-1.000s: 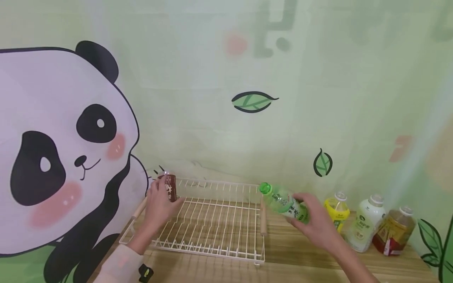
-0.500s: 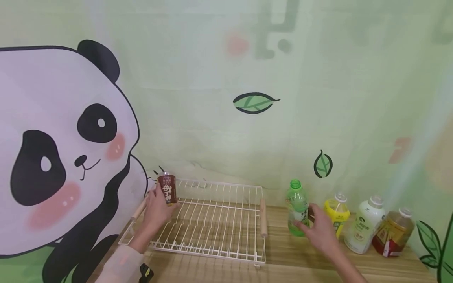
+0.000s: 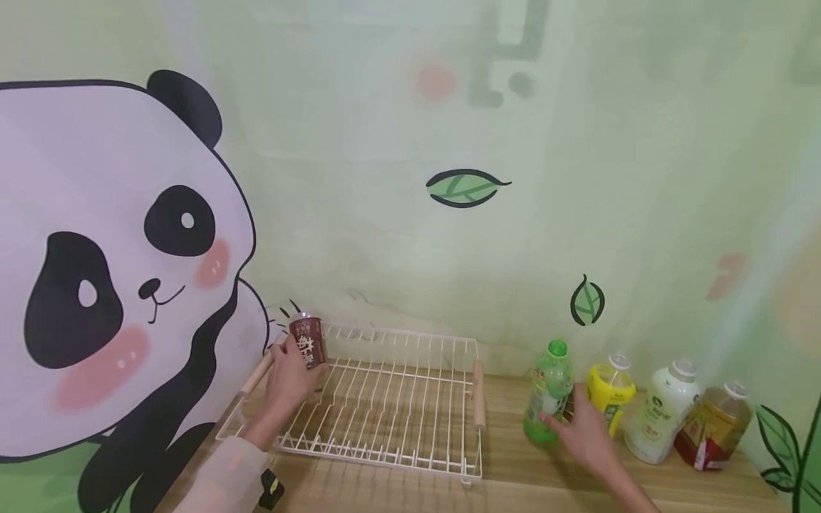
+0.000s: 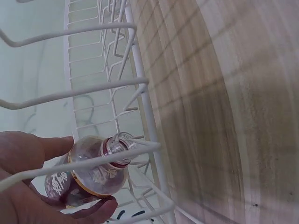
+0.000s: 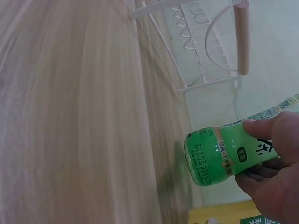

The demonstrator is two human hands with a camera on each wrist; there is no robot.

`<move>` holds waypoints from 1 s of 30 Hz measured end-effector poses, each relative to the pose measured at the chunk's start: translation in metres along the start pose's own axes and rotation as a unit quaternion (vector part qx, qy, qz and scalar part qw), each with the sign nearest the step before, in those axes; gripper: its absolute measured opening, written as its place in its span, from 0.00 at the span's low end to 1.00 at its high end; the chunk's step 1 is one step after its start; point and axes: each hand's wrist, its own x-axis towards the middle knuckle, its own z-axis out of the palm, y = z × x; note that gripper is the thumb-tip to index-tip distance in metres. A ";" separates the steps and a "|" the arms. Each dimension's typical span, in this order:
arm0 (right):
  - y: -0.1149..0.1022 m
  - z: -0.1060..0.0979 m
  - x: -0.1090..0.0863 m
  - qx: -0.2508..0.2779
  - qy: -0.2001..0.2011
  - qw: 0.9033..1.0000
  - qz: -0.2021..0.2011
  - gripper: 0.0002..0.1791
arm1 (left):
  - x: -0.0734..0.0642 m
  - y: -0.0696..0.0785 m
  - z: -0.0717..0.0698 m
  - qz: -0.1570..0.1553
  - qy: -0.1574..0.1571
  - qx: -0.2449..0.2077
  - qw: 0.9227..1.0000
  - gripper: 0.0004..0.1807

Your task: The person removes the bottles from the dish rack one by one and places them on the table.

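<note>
My left hand grips a clear bottle with a dark red label at the rack's left end. In the left wrist view, the bottle's open neck points down among the wires of the white dish rack, so it is held upside down. Right of the rack, my right hand holds a green tea bottle around its label, thumb on the near side. That bottle is nearly upright, neck up, tilted slightly. Whether its base touches the wooden table I cannot tell.
Beside my right hand stand a yellow-labelled bottle, a pale green-white bottle and a brown-red bottle. The rack has wooden handles, one at its right end. A panda-printed backdrop rises behind the table.
The green tea bottle has gone from tilted toward the rack to nearly upright, moving right and down with my right hand. The red-labelled bottle has turned slightly in my left hand.
</note>
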 end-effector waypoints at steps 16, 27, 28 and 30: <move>0.010 0.005 -0.007 -0.032 -0.006 0.999 0.011 0.33 | 0.003 -0.010 0.005 0.030 -0.004 -0.053 0.998 0.58; 0.008 0.005 -0.009 -0.035 -0.010 0.999 0.014 0.29 | 0.000 -0.001 0.003 0.013 -0.036 -0.052 0.998 0.53; 0.008 0.005 -0.009 -0.036 -0.010 0.999 0.014 0.30 | 0.000 0.001 0.002 0.017 -0.037 -0.051 0.998 0.52; 0.008 0.004 -0.011 -0.040 -0.012 0.999 0.017 0.30 | -0.001 0.006 0.002 0.029 -0.038 -0.052 0.998 0.49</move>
